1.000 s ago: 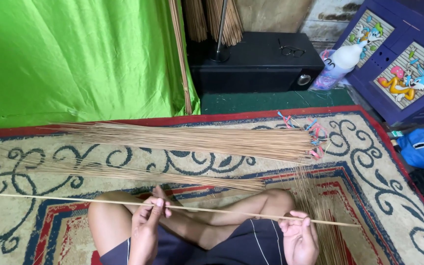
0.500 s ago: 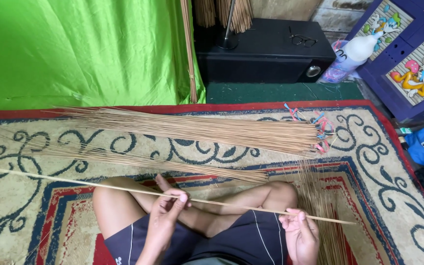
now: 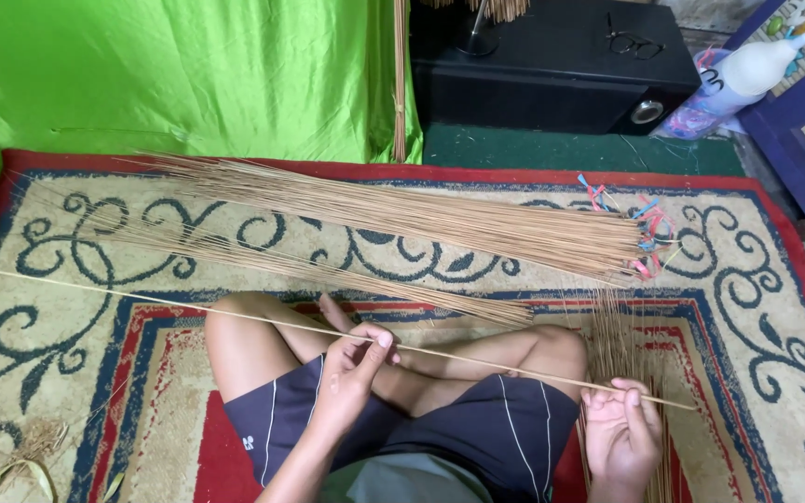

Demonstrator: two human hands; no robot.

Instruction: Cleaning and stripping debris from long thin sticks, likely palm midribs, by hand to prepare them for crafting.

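I sit cross-legged on a patterned rug (image 3: 76, 373). A single long thin stick (image 3: 160, 303) stretches across my lap from the far left to my right side. My left hand (image 3: 351, 368) pinches it near its middle, fingers closed around it. My right hand (image 3: 621, 433) grips the stick's right end above my right knee. A large bundle of similar thin sticks (image 3: 440, 219) lies on the rug ahead of my legs, its right end tied with coloured bands (image 3: 649, 233). A smaller loose spread of sticks (image 3: 347, 275) lies just in front of my knees.
A green cloth (image 3: 179, 74) hangs at the back left. A black speaker box (image 3: 542, 70) with eyeglasses on top stands behind the rug, a white bottle (image 3: 747, 70) to its right. More sticks (image 3: 621, 340) lie by my right knee. Dry scraps (image 3: 30, 447) sit at lower left.
My left hand has slid rightward along the stick toward my right hand. The view has tilted down a little. The right hand keeps its hold.
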